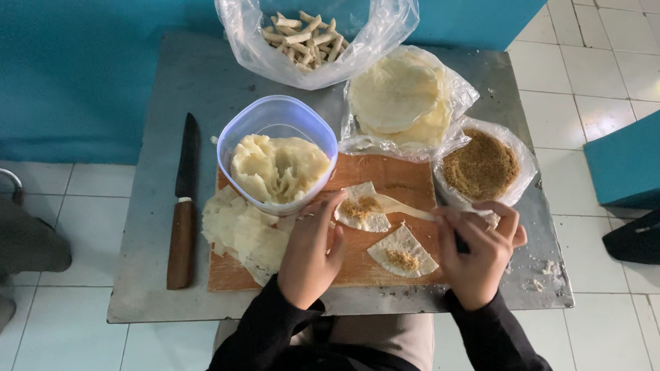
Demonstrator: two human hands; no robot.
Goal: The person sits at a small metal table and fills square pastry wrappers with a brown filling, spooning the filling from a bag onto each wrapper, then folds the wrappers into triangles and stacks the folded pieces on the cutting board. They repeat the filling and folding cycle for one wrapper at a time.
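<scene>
My left hand (310,252) rests on the wooden cutting board (394,178), its fingertips touching the edge of a white triangular wrapper (364,211) topped with brown crumbly filling. My right hand (480,250) holds a pale plastic spoon (405,209) whose tip lies on that wrapper's filling. A second triangular wrapper (403,253) with a small heap of filling lies on the board just below, between both hands.
A clear tub of pale dough (276,162) stands on the board's left end, loose wrappers (244,234) below it. A bowl of brown filling (481,165), bagged round wrappers (399,98), a bag of rolled sticks (306,38) and a wooden-handled knife (185,210) lie on the grey metal table (184,75).
</scene>
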